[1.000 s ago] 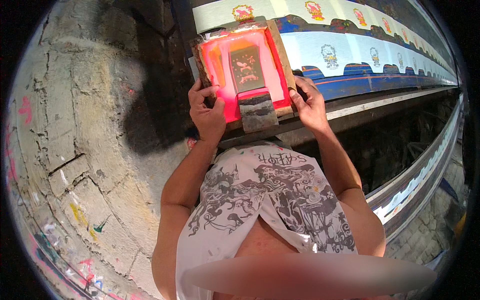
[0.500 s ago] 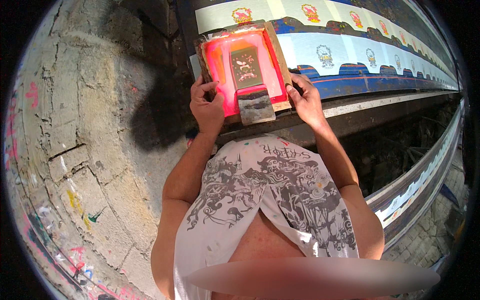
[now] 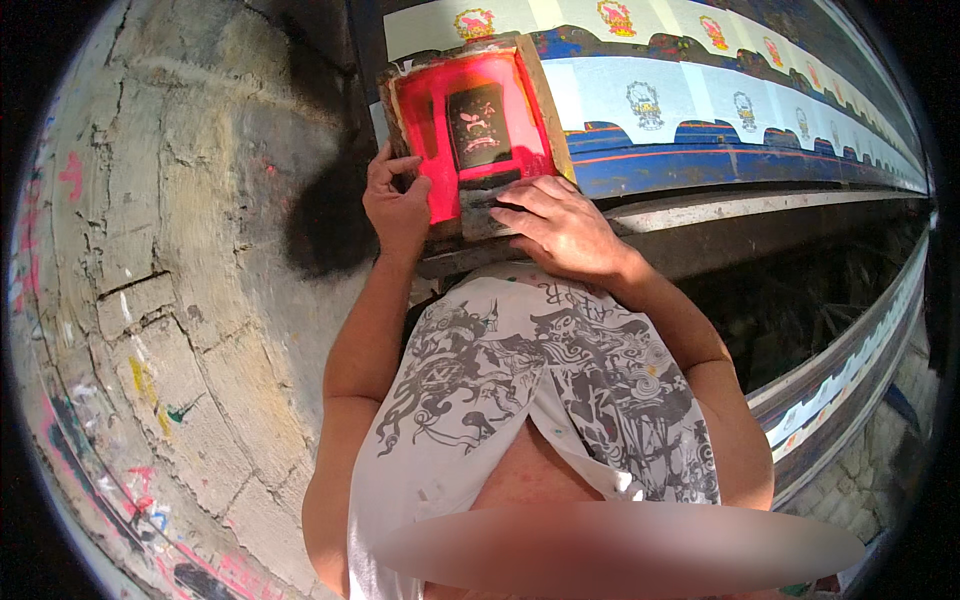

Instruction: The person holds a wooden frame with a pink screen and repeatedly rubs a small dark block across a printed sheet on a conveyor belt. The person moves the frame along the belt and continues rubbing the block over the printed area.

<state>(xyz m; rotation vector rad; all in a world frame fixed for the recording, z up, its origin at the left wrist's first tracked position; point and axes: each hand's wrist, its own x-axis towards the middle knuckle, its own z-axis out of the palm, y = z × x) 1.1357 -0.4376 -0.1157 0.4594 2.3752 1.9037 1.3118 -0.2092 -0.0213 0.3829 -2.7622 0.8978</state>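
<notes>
A wooden-framed printing screen lies over the near end of the printing table, its mesh covered in bright pink ink around a dark rectangle with a small design. My left hand grips the frame's left edge, with thumb and fingers curled around it. Across the near part of the screen rests a squeegee with a worn, dark-stained wooden handle. My right hand is closed over the right part of this handle, fingers pointing left. The hand hides the handle's right end and the near right corner of the frame.
Pale fabric pieces with printed emblems run in rows along the blue table to the right; the far row has red and yellow prints. A lower rack with more pieces stands right. A paint-spotted concrete floor lies left.
My right hand has left the frame's right edge, moved left and taken hold of the squeegee handle. My left hand stays on the frame. The screen now looks more shaded.
</notes>
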